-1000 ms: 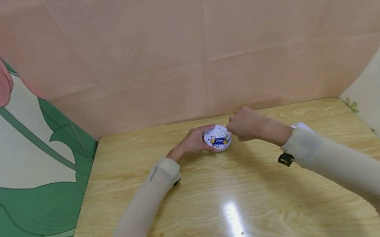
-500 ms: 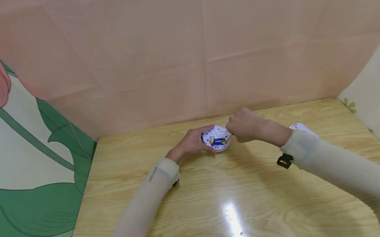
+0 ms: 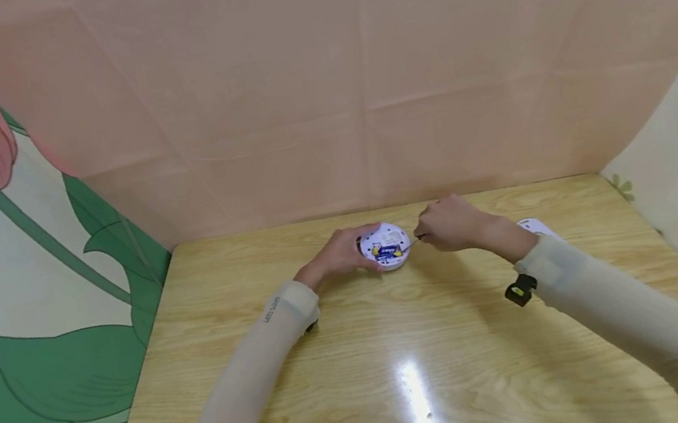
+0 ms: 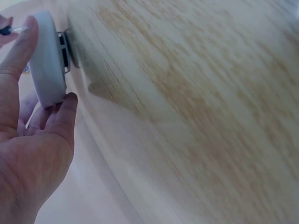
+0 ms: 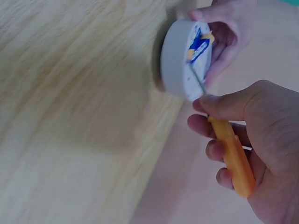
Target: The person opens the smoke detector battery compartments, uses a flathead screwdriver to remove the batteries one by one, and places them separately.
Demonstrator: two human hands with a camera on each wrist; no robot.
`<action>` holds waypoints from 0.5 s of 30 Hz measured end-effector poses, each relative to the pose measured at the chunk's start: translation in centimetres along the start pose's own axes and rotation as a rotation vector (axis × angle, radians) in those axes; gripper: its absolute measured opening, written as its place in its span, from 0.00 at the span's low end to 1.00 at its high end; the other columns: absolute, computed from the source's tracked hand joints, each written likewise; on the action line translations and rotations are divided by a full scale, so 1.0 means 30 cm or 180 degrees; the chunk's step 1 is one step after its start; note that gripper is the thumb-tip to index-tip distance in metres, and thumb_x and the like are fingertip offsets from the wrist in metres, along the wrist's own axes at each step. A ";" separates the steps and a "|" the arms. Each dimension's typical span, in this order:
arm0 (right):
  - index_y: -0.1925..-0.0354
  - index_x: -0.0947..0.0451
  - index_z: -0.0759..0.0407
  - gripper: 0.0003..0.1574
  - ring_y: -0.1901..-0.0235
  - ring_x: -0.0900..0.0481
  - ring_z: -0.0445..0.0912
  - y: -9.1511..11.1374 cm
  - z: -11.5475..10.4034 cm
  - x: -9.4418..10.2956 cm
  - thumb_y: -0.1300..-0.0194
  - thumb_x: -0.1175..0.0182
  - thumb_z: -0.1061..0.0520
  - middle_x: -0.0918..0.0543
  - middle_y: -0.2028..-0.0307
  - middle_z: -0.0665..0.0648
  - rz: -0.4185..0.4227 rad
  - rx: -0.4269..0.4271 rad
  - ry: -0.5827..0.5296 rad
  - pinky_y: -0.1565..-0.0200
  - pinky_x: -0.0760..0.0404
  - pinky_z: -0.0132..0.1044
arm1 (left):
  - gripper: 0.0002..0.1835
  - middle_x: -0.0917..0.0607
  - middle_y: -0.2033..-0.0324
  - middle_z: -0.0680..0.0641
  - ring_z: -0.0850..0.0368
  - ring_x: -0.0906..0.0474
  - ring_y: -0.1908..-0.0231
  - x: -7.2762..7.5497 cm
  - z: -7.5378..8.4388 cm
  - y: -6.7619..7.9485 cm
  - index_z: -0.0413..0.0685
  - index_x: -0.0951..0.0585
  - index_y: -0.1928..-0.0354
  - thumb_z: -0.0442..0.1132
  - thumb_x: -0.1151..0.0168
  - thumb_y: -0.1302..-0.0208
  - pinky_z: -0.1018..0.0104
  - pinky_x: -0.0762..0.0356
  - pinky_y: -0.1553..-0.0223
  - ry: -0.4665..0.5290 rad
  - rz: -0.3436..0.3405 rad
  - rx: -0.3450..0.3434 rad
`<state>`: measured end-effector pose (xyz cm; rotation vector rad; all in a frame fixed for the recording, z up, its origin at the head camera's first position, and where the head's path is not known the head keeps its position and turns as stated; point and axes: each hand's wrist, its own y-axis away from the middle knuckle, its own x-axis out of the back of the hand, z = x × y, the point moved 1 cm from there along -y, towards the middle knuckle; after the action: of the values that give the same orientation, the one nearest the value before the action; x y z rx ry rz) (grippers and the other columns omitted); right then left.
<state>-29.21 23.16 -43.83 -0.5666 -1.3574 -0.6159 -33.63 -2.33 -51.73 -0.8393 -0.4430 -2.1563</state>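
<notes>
Right hand [image 3: 450, 223] shifted, sleeve [image 3: 599, 296] overlapping white piece [image 3: 537, 226]

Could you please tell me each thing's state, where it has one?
Round white device: held by its rim, blue-and-yellow part showing on its face.
Orange-handled tool: gripped, shaft at that face; contact unclear.
White piece: lying on table, partly hidden by right sleeve.
Left hand: gripping the device.
Right hand: holding the tool.
</notes>
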 end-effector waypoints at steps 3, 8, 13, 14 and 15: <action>0.76 0.22 0.46 0.17 0.80 0.31 0.42 0.017 0.031 -0.041 0.31 0.32 0.59 0.24 0.78 0.45 0.0026 0.0004 -0.0266 0.80 0.34 0.38 | 0.55 0.30 0.22 0.46 0.49 0.34 0.24 0.000 -0.004 0.003 0.54 0.33 0.20 0.47 0.13 0.50 0.55 0.38 0.22 0.0058 0.0015 0.0028; 0.58 0.09 0.53 0.04 0.74 0.18 0.44 0.053 0.057 -0.106 0.30 0.30 0.59 0.15 0.71 0.48 0.0137 -0.0077 -0.0730 0.75 0.21 0.41 | 0.56 0.31 0.22 0.48 0.50 0.36 0.22 -0.004 -0.015 0.006 0.58 0.33 0.20 0.49 0.13 0.50 0.54 0.40 0.21 0.0092 0.0013 0.0095; 0.50 0.09 0.59 0.12 0.68 0.14 0.48 0.082 0.058 -0.134 0.31 0.30 0.63 0.13 0.66 0.52 0.0343 -0.0073 -0.1030 0.67 0.15 0.47 | 0.56 0.31 0.21 0.49 0.51 0.37 0.22 -0.006 -0.015 0.003 0.58 0.33 0.19 0.50 0.13 0.51 0.55 0.41 0.21 0.0072 0.0018 0.0090; 0.50 0.09 0.60 0.12 0.67 0.14 0.48 0.087 0.059 -0.139 0.31 0.30 0.64 0.13 0.66 0.52 0.0387 -0.0062 -0.1077 0.66 0.15 0.47 | 0.56 0.31 0.21 0.49 0.51 0.37 0.22 -0.007 -0.015 0.002 0.58 0.33 0.20 0.49 0.13 0.51 0.55 0.41 0.21 0.0066 0.0019 0.0083; 0.50 0.09 0.60 0.12 0.67 0.14 0.48 0.091 0.059 -0.145 0.31 0.30 0.64 0.13 0.66 0.53 0.0429 -0.0050 -0.1117 0.66 0.15 0.48 | 0.56 0.31 0.21 0.50 0.51 0.37 0.22 -0.007 -0.014 0.000 0.57 0.33 0.20 0.49 0.13 0.51 0.56 0.41 0.21 0.0058 0.0019 0.0081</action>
<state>-29.03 26.68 -47.95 -0.7988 -1.6273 -0.4297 -33.70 -2.46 -52.19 -0.8056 -0.4571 -2.1467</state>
